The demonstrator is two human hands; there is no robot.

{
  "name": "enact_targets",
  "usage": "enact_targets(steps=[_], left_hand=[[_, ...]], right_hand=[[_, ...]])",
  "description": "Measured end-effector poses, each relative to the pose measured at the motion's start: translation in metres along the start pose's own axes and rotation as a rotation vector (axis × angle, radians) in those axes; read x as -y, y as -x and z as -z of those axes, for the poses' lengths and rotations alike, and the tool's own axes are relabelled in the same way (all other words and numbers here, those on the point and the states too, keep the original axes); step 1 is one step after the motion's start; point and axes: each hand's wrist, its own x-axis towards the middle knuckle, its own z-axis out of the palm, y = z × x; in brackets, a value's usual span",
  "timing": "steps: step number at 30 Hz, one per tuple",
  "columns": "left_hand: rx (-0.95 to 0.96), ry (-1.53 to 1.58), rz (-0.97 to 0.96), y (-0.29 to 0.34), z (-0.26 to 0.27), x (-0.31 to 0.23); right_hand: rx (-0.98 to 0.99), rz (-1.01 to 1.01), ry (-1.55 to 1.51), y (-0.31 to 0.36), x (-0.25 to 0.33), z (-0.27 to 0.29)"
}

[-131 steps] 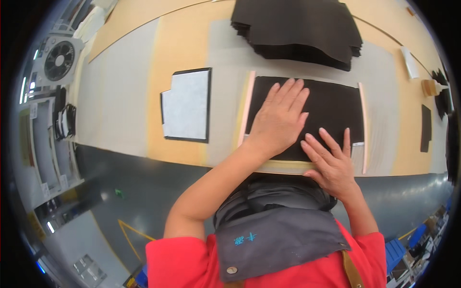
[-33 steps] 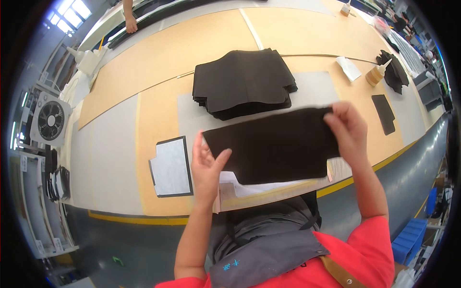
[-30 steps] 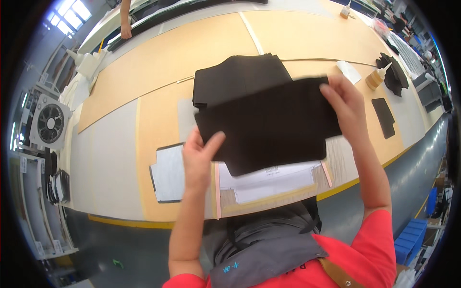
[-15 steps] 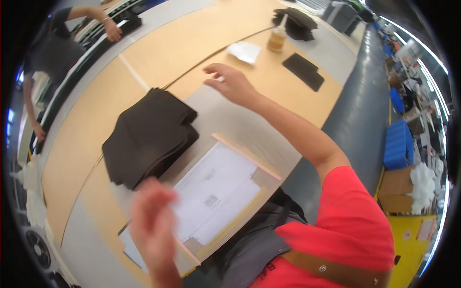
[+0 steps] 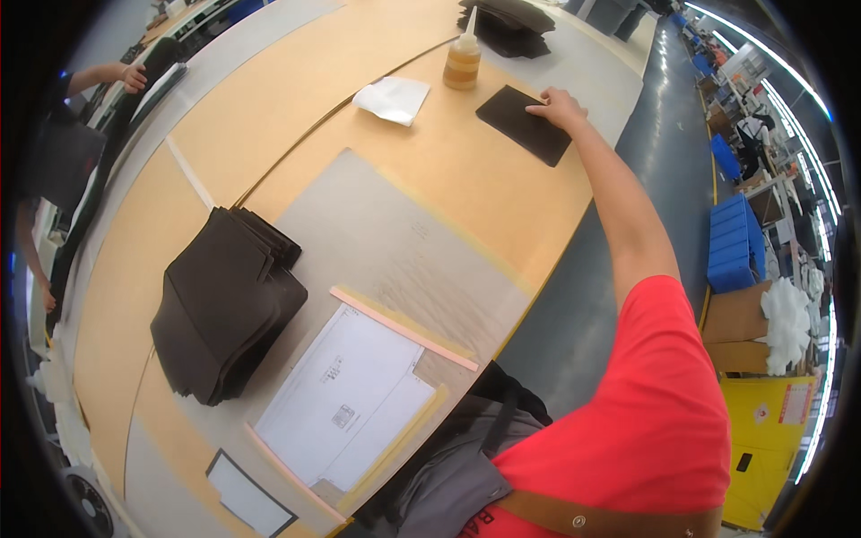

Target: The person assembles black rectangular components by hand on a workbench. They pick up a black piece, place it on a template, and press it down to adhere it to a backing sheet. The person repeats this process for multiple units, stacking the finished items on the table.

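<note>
My right hand (image 5: 561, 111) reaches to the far right of the table, its thumb and fingers closed on the upper right edge of a flat black sheet piece (image 5: 520, 124). That piece lies flat on the tan table top. My left hand is out of view. A thick stack of black sheet pieces (image 5: 224, 296) sits left of the middle. Nearer me, a white paper template (image 5: 345, 390) with printed lines lies between pink and yellow edge strips (image 5: 404, 330).
Beyond my hand stand a squeeze bottle (image 5: 462, 65) of amber liquid and another black stack (image 5: 511, 25). A crumpled white sheet (image 5: 393, 99) lies left of the bottle. A dark-bordered white card (image 5: 251, 493) is near the front. Another person's hand (image 5: 133, 77) shows at far left.
My right hand has moved right from above the table to the black piece and taken hold of its edge. My left hand has left the picture. The view has shifted.
</note>
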Motion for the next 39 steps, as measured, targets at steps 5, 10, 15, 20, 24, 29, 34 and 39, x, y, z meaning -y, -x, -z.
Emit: enact_targets(steps=[5,10,15,20,24,29,34,39], left_hand=[[0.133,-0.089,0.077,-0.023,0.018,0.013],[-0.275,-0.386,0.120,0.007,0.032,0.026],[-0.633,-0.553,0.145,0.031,0.063,0.024],[-0.767,-0.691,0.021,0.048,0.084,0.033],[-0.715,-1.054,-0.086,0.046,0.095,0.040],[-0.483,-1.536,-0.145,0.011,0.103,0.048],[-0.298,-1.801,-0.203,-0.037,0.136,0.070],[-0.199,-1.943,-0.190,-0.065,0.161,0.085]], right_hand=[[0.137,0.026,-0.266,-0.044,-0.054,0.005],[-0.253,0.523,-0.151,0.030,-0.010,0.024],[0.011,0.600,-0.701,0.214,0.043,0.108],[0.578,0.524,-1.157,0.344,0.120,0.072],[0.899,0.466,-1.057,0.402,0.150,0.011],[0.380,0.880,-0.643,0.423,0.150,-0.023],[0.059,1.048,-0.438,0.424,0.145,-0.024],[-0.111,1.292,-0.303,0.429,0.110,-0.028]])
